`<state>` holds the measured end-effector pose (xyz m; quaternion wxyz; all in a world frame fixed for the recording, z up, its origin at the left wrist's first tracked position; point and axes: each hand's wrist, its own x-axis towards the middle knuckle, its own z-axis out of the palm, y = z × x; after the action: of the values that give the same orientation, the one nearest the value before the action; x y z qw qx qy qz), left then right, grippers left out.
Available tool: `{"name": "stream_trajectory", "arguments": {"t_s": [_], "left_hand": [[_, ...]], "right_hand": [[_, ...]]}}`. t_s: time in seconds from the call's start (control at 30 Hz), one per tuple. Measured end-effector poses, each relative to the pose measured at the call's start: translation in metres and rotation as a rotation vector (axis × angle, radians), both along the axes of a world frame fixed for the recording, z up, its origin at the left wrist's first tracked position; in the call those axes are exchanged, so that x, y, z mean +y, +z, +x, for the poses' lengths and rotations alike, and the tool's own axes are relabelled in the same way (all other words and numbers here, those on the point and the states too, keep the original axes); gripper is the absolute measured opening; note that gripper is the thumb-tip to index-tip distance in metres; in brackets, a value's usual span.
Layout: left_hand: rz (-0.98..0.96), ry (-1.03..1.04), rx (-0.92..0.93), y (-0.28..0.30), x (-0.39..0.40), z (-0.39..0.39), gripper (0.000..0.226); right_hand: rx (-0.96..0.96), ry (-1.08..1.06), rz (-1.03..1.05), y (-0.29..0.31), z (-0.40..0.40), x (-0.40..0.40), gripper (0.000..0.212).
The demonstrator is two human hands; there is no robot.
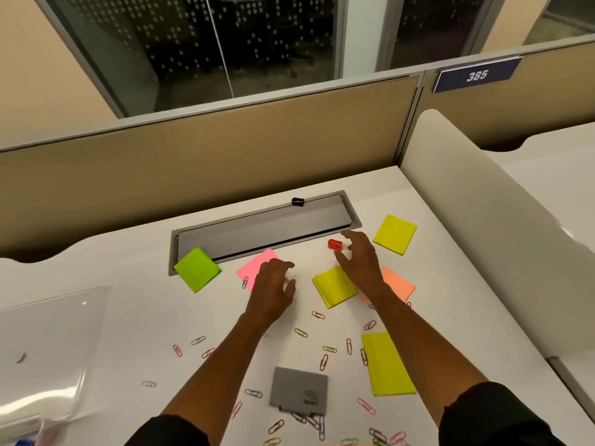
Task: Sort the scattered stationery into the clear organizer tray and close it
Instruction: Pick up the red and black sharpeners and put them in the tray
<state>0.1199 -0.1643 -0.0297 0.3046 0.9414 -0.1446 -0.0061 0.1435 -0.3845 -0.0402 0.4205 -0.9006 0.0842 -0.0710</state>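
Item: red sharpener (335, 244), near worktop (128, 310) back slot. My right hand (360, 259) spreads released fingers toward it, seemingly untouched; left hand (273, 284) relaxed, empty, over pink notes (254, 268).

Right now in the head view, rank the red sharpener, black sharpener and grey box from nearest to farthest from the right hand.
1. Red sharpener, just left of the right hand fingers.
2. Black sharpener, farther back on the cable tray lid.
3. Grey box, near edge, between the forearms.
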Motion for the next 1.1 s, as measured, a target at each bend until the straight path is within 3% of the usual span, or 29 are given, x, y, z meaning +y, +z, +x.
{"name": "stream_trajectory", "arguments": {"t_s": [0.13,0.37,0.77,0.93,1.1], "left_hand": [[0.012,0.005,-0.017,-0.007,-0.011,0.045,0.038],[0.002,-0.007,-0.097,-0.009,-0.026,0.112,0.044],[0.116,0.079,-0.033,-0.021,-0.051,0.200,0.064],[0.186,0.104,-0.015,-0.028,-0.058,0.216,0.054],[0.126,0.097,-0.062,-0.029,-0.063,0.213,0.031]], "right_hand": [[0.054,0.023,0.000,-0.021,0.024,-0.007,0.057],[-0.147,-0.070,-0.131,-0.046,0.033,-0.002,0.026],[-0.155,-0.095,-0.052,-0.055,0.036,-0.003,0.028],[-0.152,-0.089,-0.051,-0.056,0.036,-0.002,0.029],[-0.152,-0.085,-0.062,-0.055,0.036,-0.002,0.029]]}}
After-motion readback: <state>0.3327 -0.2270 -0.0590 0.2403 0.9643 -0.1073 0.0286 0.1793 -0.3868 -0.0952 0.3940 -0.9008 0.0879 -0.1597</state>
